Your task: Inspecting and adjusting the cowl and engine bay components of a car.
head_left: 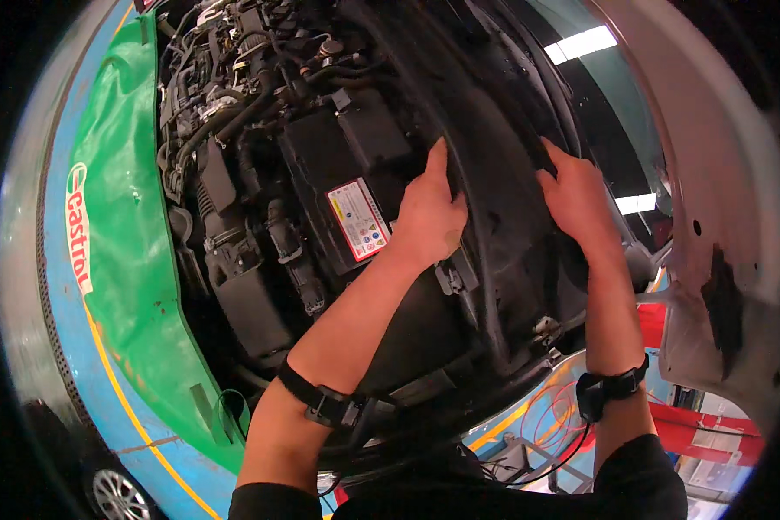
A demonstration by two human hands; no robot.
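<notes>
A long black plastic cowl panel (503, 199) runs between the engine bay and the windshield. My left hand (429, 217) is at its engine-side edge, index finger stretched along the rim and the other fingers curled at the edge, partly hidden. On the windshield side, my right hand (578, 195) grips the opposite edge, thumb and forefinger on the panel and the remaining fingers out of sight. Left of my left hand sits a black car battery (316, 165) with a white, red-edged label (358, 218).
The engine (234, 95) with hoses and connectors fills the bay to the left. A green fender cover (126, 199) drapes the car's front. The windshield glass (607, 104) and a light body panel (711, 173) lie to the right. A hinge bolt (546, 329) shows near the panel's close end.
</notes>
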